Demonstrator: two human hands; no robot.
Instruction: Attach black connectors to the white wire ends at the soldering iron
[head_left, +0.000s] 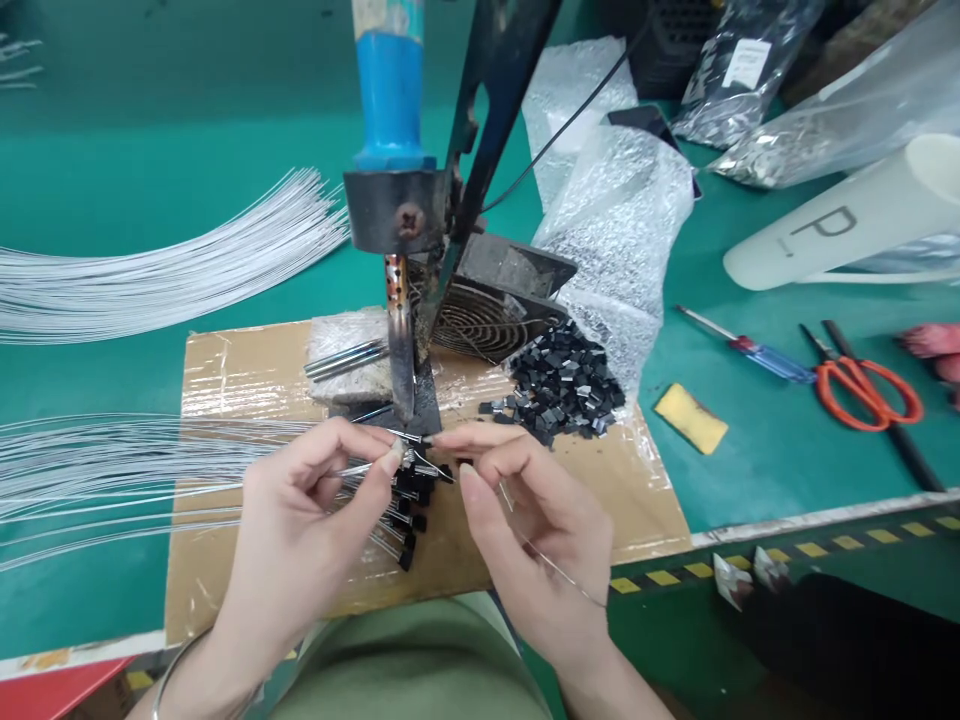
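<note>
We are pinching white wire (355, 470) near its end in left hand (319, 520), thumb against index finger, just below tip of soldering iron (402, 370). In right hand (540, 530) we are gripping thin silvery wire (559, 570), its length trailing over palm. Both hands are hovering above cardboard (592, 480), black-ended wires (409, 520) lying between them, black connector pile (570, 385) sitting beyond right hand.

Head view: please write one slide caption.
Left hand and right hand hold thin silvery wires near a blue-handled soldering iron.
</note>
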